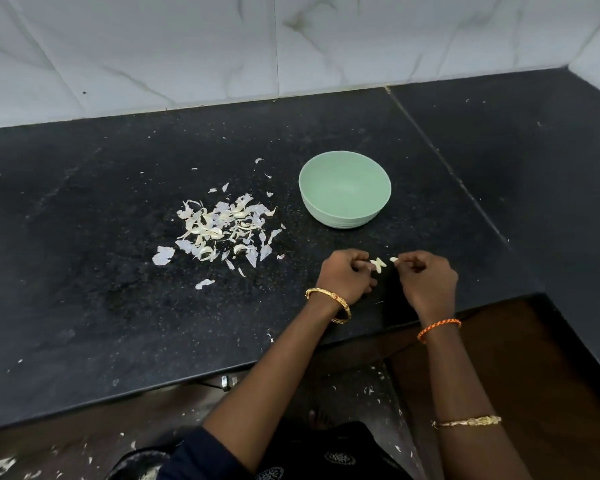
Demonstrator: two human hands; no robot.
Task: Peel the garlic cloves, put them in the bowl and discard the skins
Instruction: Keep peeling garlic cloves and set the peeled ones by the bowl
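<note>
Left fingers: curled tight on the garlic clove (pixel 377 264), pinching its left end, with a flap of skin sticking out to the right; I judge this hand is the anchor, holding the clove firm so the other can pull.
Right fingers: thumb and forefinger pinch a small pale scrap (pixel 393 259), probably a strip of skin just torn free, though it is too small to be sure; the other fingers are folded into the palm.
Left hand (pixel 346 271): knuckles up, low over the counter, in front of the bowl and nearest its front edge.
Right hand (pixel 426 275): just beside the left one, a small gap between the two pinches; held apart like this, they look to be mid-peel, drawing the skin away.
Clove in hand: near the bowl, on the person's side of it, not yet in it; keeping it close probably makes the drop a short reach.
Bowl (pixel 345 188): pale green, upright, open; no cloves show inside, so the task seems early.
Pile (pixel 222 230): loose skins mixed with what look like unpeeled cloves, lying left of the bowl, well apart from it; likely the supply, kept clear so peeled and unpeeled stay separate.
Stray skins: scattered around the pile and between it and the bowl; none discarded yet.
Counter (pixel 118 306): dark speckled stone under everything.
</note>
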